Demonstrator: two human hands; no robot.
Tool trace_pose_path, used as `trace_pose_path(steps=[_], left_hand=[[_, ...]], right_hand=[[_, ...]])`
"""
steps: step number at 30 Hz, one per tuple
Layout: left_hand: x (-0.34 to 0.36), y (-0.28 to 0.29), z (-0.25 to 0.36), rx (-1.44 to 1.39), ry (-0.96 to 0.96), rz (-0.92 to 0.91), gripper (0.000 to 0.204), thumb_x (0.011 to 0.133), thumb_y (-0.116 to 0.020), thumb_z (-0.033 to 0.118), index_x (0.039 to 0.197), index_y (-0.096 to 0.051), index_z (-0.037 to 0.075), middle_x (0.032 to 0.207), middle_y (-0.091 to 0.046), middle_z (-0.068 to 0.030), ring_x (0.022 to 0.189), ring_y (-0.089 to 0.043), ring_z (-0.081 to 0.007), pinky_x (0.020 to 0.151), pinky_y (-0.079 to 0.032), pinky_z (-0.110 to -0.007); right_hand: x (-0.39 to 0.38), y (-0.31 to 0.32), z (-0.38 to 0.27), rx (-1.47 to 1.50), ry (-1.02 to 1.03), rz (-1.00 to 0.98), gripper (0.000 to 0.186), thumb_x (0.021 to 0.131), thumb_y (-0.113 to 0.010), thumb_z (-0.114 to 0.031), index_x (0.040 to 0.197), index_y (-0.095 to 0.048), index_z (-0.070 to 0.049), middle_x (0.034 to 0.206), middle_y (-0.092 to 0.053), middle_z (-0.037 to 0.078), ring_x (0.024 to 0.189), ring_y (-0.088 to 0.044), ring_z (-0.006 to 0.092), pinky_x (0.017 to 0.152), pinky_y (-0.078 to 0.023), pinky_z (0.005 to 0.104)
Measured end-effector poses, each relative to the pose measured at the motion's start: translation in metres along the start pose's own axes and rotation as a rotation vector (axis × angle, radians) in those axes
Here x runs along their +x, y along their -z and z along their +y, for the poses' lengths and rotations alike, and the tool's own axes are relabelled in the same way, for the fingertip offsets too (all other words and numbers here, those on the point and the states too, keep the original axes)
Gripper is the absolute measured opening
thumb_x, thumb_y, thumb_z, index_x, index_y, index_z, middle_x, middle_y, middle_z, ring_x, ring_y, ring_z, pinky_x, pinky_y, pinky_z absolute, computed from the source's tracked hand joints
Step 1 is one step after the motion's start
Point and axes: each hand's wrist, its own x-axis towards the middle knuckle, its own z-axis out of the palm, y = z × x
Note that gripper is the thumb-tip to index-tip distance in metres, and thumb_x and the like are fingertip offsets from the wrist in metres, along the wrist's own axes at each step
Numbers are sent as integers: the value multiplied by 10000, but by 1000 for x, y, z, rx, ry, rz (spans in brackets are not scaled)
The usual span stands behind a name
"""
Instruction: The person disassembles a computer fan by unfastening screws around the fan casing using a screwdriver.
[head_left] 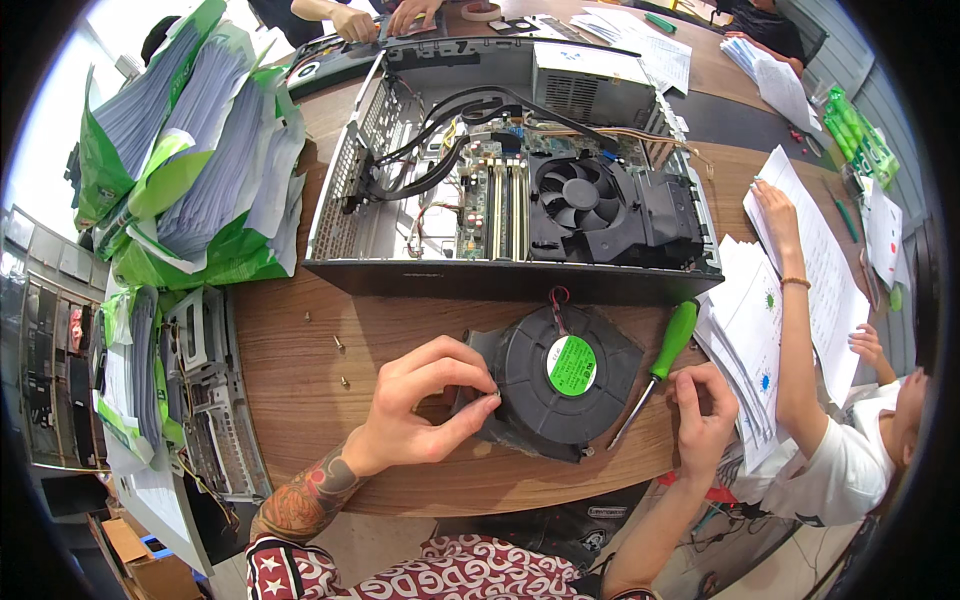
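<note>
My left hand (pixel 430 400) pinches something small that I cannot make out at the left edge of a black blower fan (pixel 540 390) with a green-and-white round label and thin wires. My right hand (pixel 705 415) is closed, fingers curled, just right of a green-handled screwdriver (pixel 668 355) lying beside the fan; what it holds, if anything, is unclear. Beyond them sits an open computer case (pixel 420 280) with cables, memory modules and a cooling fan (pixel 580 205). A few small screws (pixel 340 343) lie on the wooden table (pixel 290 380).
Green-wrapped paper stacks (pixel 200 170) crowd the left, above metal parts (pixel 210 380). At right, a co-worker (pixel 830 470) in a white top handles papers (pixel 810 260). Another person's hands (pixel 410 15) work at the far edge, and someone in black (pixel 765 30) sits far right.
</note>
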Motion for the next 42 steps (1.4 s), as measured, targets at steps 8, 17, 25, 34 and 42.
trace_pose_path(steps=[8, 17, 25, 34, 42], left_hand=[[2, 0, -1, -3, -28, 29, 110, 797, -737, -18, 898, -705, 11, 879, -655, -74, 719, -627, -132, 572, -496, -239], [3, -1, -1, 83, -70, 35, 151, 752, -758, -14, 894, -714, 12, 902, -640, -90, 725, -633, -150, 588, -510, -250], [1, -1, -3, 49, -27, 18, 140, 759, -767, 2, 886, -712, 25, 911, -641, -81, 721, -620, -129, 569, -484, -228], [1, 1, 1, -67, 103, 22, 129, 766, -719, -34, 886, -693, 5, 924, -648, -124, 805, -618, -180, 671, -497, -270], [1, 5, 1, 41, 4, -23, 147, 764, -745, -5, 902, -701, 11, 913, -659, -121, 783, -628, -171, 647, -499, -272]], right_hand=[[0, 1, 0, -12, 1, -1, 103, 940, -634, -42, 880, -639, 41, 757, -573, 34, 662, -540, 88, 589, -395, 223], [1, 1, 0, 10, 2, 6, 98, 939, -637, -41, 883, -642, 40, 760, -576, 30, 672, -542, 86, 603, -402, 224], [1, 1, -1, 0, 26, 1, 88, 935, -645, -33, 884, -640, 38, 765, -581, 34, 670, -545, 89, 604, -409, 225], [1, 1, -1, 8, 32, 4, 95, 938, -645, -39, 886, -640, 40, 761, -583, 35, 663, -545, 91, 598, -410, 226], [1, 2, -1, -8, 38, -3, 91, 932, -650, -31, 884, -646, 46, 762, -581, 34, 664, -537, 87, 595, -401, 222]])
